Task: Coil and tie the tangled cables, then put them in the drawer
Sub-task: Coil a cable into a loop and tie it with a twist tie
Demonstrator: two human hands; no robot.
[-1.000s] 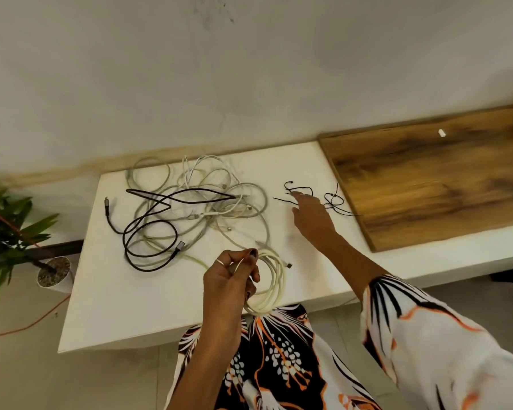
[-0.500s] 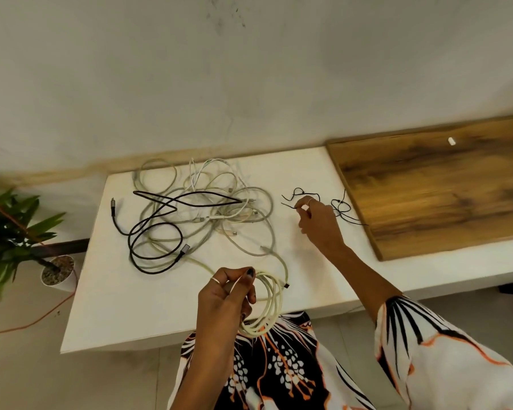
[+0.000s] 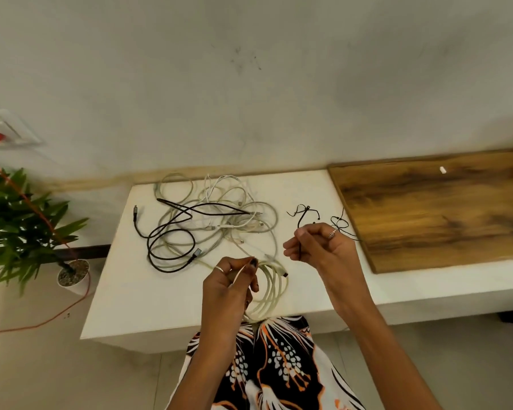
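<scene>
Fingers: those of the left hand are curling around and pinching the top of a coiled pale cream cable, low in the centre of the frame; those of the right hand are bending inward, thumb and forefinger pinching one thin black twist tie that is rising above the knuckles.
Rings: one slim metal band is showing on each hand.
Coil: several smooth round loops are hanging below the left hand, over the front edge of the matte white tabletop.
Tangle: a loose heap of pale grey and white rubbery cables is lying centre-left on the top, with one black braided cable winding through it; the exact count of pale cables is hard to tell.
Spare ties: one more thin black wire tie is lying just beside the right hand, near the board's edge.
Board: one flat brown wood-grain panel is sitting at right.
Drawer: I cannot tell where it is.
Surroundings: one green leafy plant in a small white pot is standing at left, one thin orange cord trailing past it.
</scene>
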